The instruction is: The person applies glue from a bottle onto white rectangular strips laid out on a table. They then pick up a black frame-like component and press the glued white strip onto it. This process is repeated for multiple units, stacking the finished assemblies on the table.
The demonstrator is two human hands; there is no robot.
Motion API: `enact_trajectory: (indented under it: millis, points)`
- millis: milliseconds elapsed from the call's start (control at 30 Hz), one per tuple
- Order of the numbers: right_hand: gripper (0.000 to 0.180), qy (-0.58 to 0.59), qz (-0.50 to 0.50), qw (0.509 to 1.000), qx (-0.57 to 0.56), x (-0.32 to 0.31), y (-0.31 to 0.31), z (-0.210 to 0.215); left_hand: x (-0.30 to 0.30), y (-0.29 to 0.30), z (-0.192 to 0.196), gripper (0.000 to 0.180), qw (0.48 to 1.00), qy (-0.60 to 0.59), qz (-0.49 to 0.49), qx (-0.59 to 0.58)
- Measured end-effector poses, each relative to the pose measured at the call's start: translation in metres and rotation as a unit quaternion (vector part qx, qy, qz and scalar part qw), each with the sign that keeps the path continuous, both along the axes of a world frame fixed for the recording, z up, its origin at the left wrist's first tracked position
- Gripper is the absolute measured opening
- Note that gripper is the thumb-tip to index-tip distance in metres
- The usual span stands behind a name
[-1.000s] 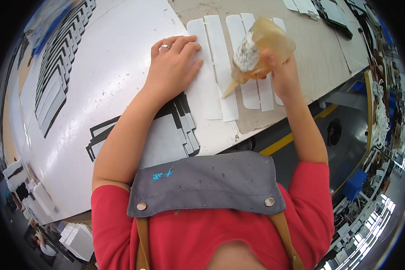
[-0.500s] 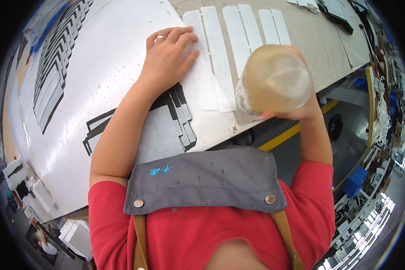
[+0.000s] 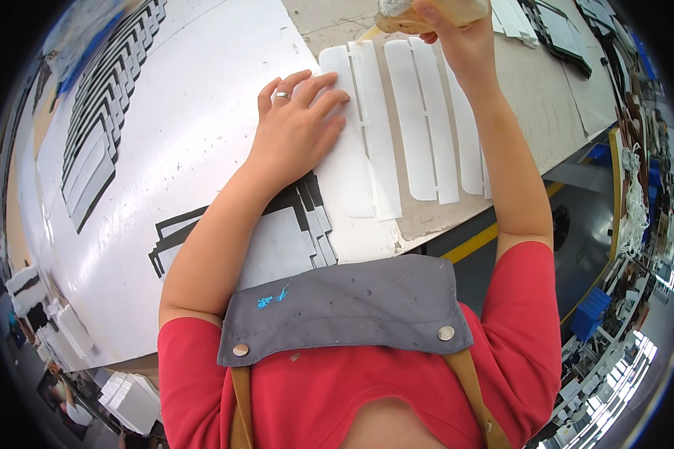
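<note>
Clearly, the right fingers (image 3: 433, 15) wrap a translucent bottle (image 3: 403, 20); the left fingers (image 3: 332, 99), spread, overlap a white strip (image 3: 356, 157).

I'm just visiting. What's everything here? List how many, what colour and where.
Table: one, white with beige section, upper half
Bottle: one, translucent yellowish, top edge
Strips: three pairs, third partly hidden, white, upper centre
Fanned panels: many, pale with black edges, upper left
Black-edged pieces: several, pale grey, centre
Floor stripe: one, yellow, right of centre
Bin: one, blue, right
Rim clutter: too small to count, mixed
Apron: one, grey, lower centre
Shirt: one, red, bottom
Left hand: one, bare, ringed, on leftmost strip
Right hand: one, bare, gripping bottle
</note>
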State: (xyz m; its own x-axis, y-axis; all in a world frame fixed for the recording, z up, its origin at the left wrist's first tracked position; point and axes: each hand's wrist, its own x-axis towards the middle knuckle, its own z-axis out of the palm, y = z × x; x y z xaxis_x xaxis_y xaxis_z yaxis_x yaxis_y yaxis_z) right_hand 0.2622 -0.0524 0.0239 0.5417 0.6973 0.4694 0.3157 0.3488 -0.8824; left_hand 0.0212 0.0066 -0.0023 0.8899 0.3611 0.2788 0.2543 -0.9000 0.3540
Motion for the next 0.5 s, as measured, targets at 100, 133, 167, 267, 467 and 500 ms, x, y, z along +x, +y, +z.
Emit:
enact_trajectory:
  millis: [100,133,167,267,467,500]
  points:
    - [0.024,-0.032,0.000,0.999,-0.005,0.006,-0.001,0.000,-0.001,0.000,-0.001,0.025,1.000,0.000,0.000,-0.002]
    - [0.024,-0.049,0.008,0.999,-0.005,0.010,-0.003,0.000,-0.001,0.000,-0.001,0.025,1.000,0.000,0.001,-0.003]
    - [0.023,-0.029,0.001,0.999,-0.016,0.013,-0.004,0.000,-0.001,0.000,-0.001,0.026,1.000,0.001,0.001,-0.005]
    - [0.022,0.017,-0.014,0.999,-0.046,0.019,-0.010,-0.001,0.000,0.000,-0.001,0.026,1.000,0.004,0.002,0.000]
    - [0.027,0.069,-0.031,0.994,-0.084,0.012,-0.025,0.003,0.000,0.000,-0.001,0.027,1.000,0.011,0.005,0.008]
    - [0.028,0.075,-0.036,0.993,-0.087,0.009,-0.030,0.002,0.000,0.000,-0.001,0.028,1.000,0.013,0.005,0.010]
